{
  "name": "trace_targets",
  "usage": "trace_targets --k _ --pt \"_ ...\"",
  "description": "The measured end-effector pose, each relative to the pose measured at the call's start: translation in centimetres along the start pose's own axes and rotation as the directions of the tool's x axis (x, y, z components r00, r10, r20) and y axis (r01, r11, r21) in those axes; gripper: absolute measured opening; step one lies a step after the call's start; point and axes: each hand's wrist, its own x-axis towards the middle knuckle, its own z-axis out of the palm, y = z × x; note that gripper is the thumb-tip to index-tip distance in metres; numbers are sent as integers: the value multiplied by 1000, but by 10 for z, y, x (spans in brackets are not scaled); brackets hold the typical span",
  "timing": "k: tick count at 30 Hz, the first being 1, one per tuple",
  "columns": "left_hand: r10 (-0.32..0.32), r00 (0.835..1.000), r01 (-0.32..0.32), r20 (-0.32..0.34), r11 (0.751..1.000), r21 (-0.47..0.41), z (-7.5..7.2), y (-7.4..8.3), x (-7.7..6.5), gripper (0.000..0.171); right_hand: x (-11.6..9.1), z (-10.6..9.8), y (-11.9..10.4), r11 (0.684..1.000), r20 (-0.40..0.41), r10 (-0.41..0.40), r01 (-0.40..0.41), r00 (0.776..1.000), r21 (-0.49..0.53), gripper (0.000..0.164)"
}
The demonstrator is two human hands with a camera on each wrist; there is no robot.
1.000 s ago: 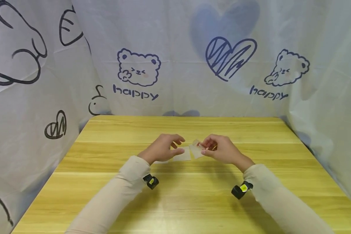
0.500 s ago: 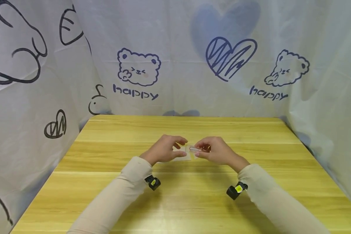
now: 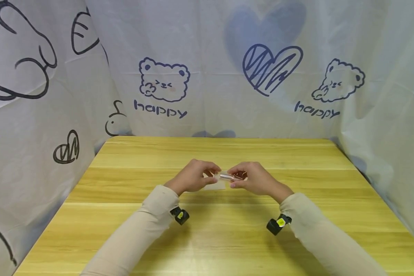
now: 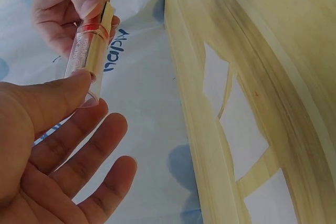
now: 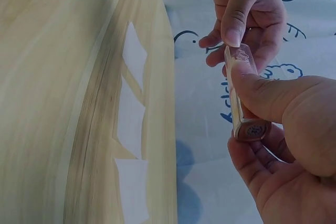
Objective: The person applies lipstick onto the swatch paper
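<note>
Clear-wrapped tube (image 3: pixel 229 176) is up above the worktop (image 3: pixel 207 234). Left hand (image 3: pixel 194 176): thumb and index pinch 1 end, other fingers loosely extended. Right hand (image 3: pixel 258 178): thumb and fingers grip other end. 3 white sheets (image 4: pixel 243 127) on worktop.

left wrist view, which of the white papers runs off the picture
The lowest white paper: the picture's bottom edge cuts it off, while the top paper and middle paper show whole.

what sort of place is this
Probably a makeshift recording booth: white sheets with doodles stand around three sides of a wooden table, and a small black camera is worn at each wrist.
</note>
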Motion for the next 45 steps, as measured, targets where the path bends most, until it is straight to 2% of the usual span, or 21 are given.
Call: trace_targets --k 6,12,21,32,39,45 --pt "14 1000 -14 2 1000 2 1 -4 0 27 -1 -1 0 1000 8 -1 1 1000 -12 29" --pt "34 999 -34 16 999 31 4 1 2 30 0 2 1 1000 -19 -11 12 1000 23 21" --pt "40 999 -40 14 999 32 6 7 3 24 1 6 -1 999 -31 -36 37 999 38 24" --pt "8 1000 -8 17 1000 6 7 6 2 23 0 6 4 999 -38 -30 32 999 34 25" --pt "-65 998 65 -18 998 20 -2 1 -3 26 -3 -2 7 999 -77 34 -31 996 42 24" --pt "-58 998 58 -14 998 25 -6 0 -6 28 -5 -5 8 999 -77 27 -24 997 49 25"
